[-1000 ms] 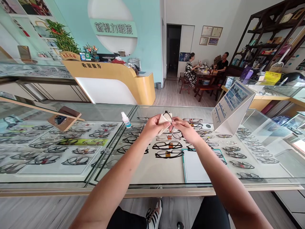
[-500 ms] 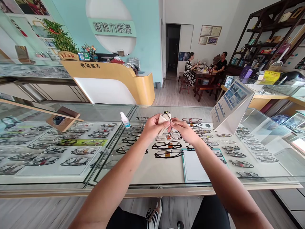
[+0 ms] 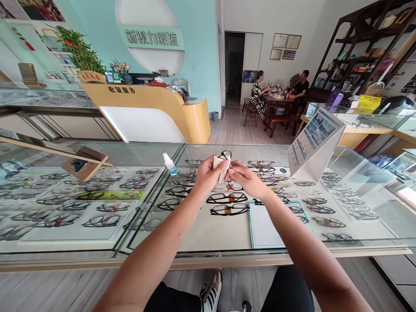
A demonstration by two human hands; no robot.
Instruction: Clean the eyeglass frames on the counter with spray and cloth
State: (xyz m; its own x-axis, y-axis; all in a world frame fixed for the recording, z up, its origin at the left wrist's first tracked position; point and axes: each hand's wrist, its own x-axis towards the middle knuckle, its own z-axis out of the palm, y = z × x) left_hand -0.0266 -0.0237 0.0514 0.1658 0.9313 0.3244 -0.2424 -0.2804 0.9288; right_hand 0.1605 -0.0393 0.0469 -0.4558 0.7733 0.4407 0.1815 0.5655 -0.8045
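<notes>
My left hand (image 3: 207,173) is closed on a folded beige cloth (image 3: 220,164), thumb pressed across its front. A pair of dark-framed eyeglasses (image 3: 226,153) pokes out above the cloth, partly wrapped by it. My right hand (image 3: 247,178) pinches the eyeglasses close beside the cloth, fingertips almost meeting the left thumb. Much of the frame is hidden by fingers and cloth. Both hands are above a glass display counter (image 3: 195,242), in which rows of spectacles lie. A small white spray bottle (image 3: 170,164) stands on the glass to the left of my hands.
A tilted white display board (image 3: 315,145) stands on the counter at right. On the left is a wooden stand (image 3: 85,164). A teal-edged white pad (image 3: 268,229) lies near the front. Beyond are a yellow service desk (image 3: 195,117) and two seated people at a table (image 3: 278,100).
My right hand has shifted slightly left, nearer the cloth, and its fingers have drawn in. The cloth and eyeglasses have tilted a little; both hands keep their grip.
</notes>
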